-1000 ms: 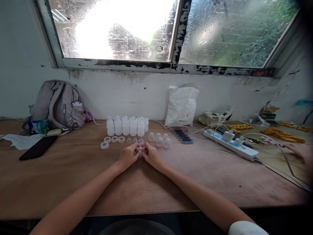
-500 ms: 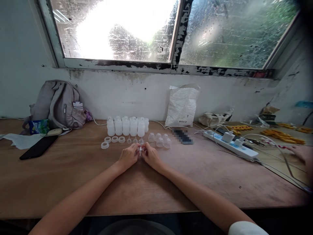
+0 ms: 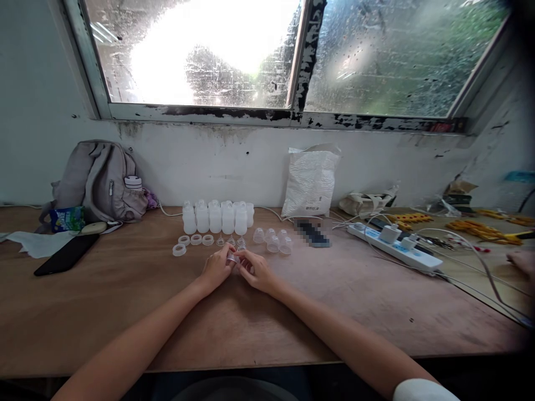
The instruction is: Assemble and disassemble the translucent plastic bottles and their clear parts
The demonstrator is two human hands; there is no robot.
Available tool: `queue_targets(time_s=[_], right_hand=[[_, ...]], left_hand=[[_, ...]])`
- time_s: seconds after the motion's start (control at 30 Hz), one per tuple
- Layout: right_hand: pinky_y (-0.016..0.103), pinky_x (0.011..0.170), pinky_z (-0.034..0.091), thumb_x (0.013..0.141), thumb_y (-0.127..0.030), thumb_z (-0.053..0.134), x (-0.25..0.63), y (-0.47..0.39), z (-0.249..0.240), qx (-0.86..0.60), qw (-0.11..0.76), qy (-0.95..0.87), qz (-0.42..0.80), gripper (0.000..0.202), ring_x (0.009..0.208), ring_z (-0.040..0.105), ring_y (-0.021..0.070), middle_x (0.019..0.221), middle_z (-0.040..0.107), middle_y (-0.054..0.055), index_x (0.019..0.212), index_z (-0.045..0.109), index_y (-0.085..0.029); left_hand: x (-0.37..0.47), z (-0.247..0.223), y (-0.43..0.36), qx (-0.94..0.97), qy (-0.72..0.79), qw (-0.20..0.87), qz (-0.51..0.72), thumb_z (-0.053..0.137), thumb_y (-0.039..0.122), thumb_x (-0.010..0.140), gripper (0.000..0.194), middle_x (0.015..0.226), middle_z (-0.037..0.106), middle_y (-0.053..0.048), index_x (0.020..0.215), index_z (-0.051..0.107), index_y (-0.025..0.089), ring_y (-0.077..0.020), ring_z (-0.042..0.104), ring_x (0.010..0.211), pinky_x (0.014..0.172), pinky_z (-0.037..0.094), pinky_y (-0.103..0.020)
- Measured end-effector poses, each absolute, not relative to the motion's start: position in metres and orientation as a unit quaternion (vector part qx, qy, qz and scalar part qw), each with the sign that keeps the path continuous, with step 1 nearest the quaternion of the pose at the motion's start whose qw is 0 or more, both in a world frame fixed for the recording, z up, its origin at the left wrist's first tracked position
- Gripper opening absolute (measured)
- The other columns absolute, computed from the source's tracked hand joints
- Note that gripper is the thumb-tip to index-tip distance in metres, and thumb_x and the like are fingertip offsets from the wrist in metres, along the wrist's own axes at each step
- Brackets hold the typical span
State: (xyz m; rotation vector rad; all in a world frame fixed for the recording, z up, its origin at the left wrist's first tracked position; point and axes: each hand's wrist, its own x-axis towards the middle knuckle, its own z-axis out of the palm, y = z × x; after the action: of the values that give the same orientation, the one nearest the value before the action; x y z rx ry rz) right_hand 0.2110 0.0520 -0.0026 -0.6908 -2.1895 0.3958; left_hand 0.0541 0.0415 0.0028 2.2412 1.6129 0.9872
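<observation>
Close together over the table, my left hand (image 3: 218, 266) and my right hand (image 3: 256, 268) both pinch one small translucent bottle ring (image 3: 233, 258). Fingers cover much of it, and whether a teat sits inside I cannot tell. Just beyond lie several clear teats (image 3: 231, 241). To their left are several white screw rings (image 3: 196, 239), one nearer to me (image 3: 179, 250). Behind them stands a row of white baby bottles (image 3: 214, 217) with clear caps on. Several clear dome caps (image 3: 273, 243) sit right of the teats.
A backpack (image 3: 98, 184) and a black phone (image 3: 67, 255) are on the left. At the back stands a white plastic bag (image 3: 311, 182). A power strip (image 3: 395, 249) with cables runs along the right, near yellow parts (image 3: 482, 233) and another person's hand (image 3: 522, 260).
Both hands have drawn slightly nearer, and the ring has tilted and shifted left. My right fingers have loosened a little. The other person's hand has moved right.
</observation>
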Motion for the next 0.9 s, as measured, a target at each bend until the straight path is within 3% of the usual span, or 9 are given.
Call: queue_targets(time_s=[0.43,0.53,0.7,0.9], right_hand=[[0.024,0.062,0.046,0.079,-0.02,0.046,0.209,0.063,-0.014,-0.323,0.423,-0.836,0.137,0.021,0.069,0.056,0.0126,0.087,0.058,0.004,0.1,0.049,-0.022],[0.025,0.065,0.047,0.079,-0.017,0.046,0.21,0.066,-0.015,-0.332,0.431,-0.826,0.149,0.02,0.068,0.056,0.0122,0.089,0.058,0.004,0.098,0.048,-0.021],[0.027,0.071,0.047,0.076,-0.009,0.044,0.21,0.067,-0.013,-0.328,0.436,-0.822,0.163,0.022,0.071,0.056,0.0119,0.093,0.055,0.005,0.094,0.049,-0.02],[0.027,0.07,0.047,0.074,-0.006,0.045,0.21,0.068,-0.015,-0.319,0.426,-0.827,0.183,0.025,0.071,0.056,0.0116,0.093,0.053,0.005,0.095,0.048,-0.02]], left_hand=[[0.051,-0.005,0.051,0.766,0.469,0.139,0.417,0.048,0.013,0.07,0.038,0.104,0.058,-0.005,0.106,0.046,0.021,-0.019,0.055,0.092,0.082,0.041,-0.032],[0.049,-0.005,0.055,0.745,0.43,0.23,0.456,0.052,0.013,0.067,0.042,0.108,0.055,-0.007,0.108,0.047,0.019,-0.0187,0.053,0.097,0.086,0.04,-0.032],[0.048,-0.002,0.061,0.65,0.41,0.453,0.452,0.052,0.024,0.072,0.042,0.11,0.054,-0.01,0.113,0.046,0.015,-0.0192,0.054,0.094,0.076,0.046,-0.031],[0.049,-0.002,0.063,0.622,0.435,0.46,0.462,0.053,0.026,0.073,0.033,0.106,0.057,-0.009,0.103,0.053,0.013,-0.0172,0.055,0.092,0.08,0.044,-0.031]])
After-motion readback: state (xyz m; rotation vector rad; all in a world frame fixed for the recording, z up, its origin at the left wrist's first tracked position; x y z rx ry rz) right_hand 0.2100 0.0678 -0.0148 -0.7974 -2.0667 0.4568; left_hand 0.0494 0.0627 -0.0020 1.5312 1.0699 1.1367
